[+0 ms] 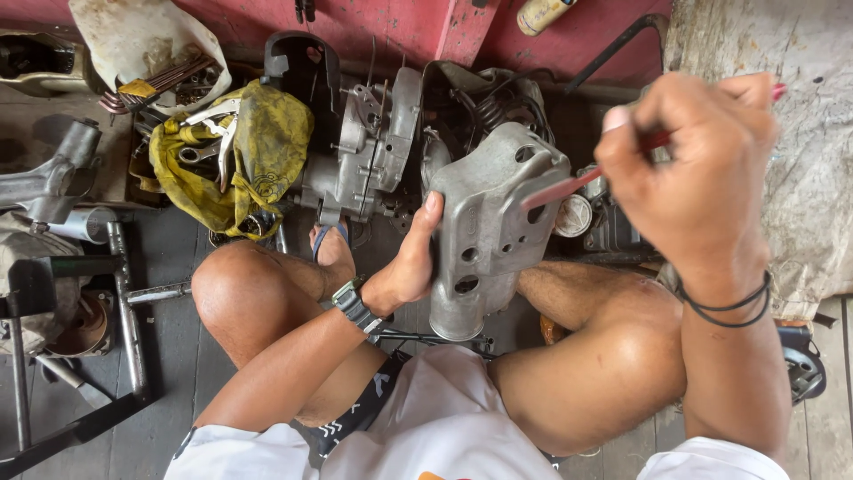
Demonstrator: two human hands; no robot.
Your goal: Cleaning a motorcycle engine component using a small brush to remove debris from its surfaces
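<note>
My left hand (410, 260) grips the left side of a grey cast-metal engine cover (491, 222), held upright between my knees. A watch sits on that wrist. My right hand (695, 164) is closed on a thin red-handled tool (569, 185), whose flat red end rests against the upper right of the cover. Black bands circle my right wrist.
An engine block (369, 151) lies on the dark plank floor behind the cover. A yellow cloth (253, 151) holds wrenches at the left. Metal frame tubes (124, 293) lie far left. A red wall (391, 22) runs along the back. A grey tarp (800, 133) is at right.
</note>
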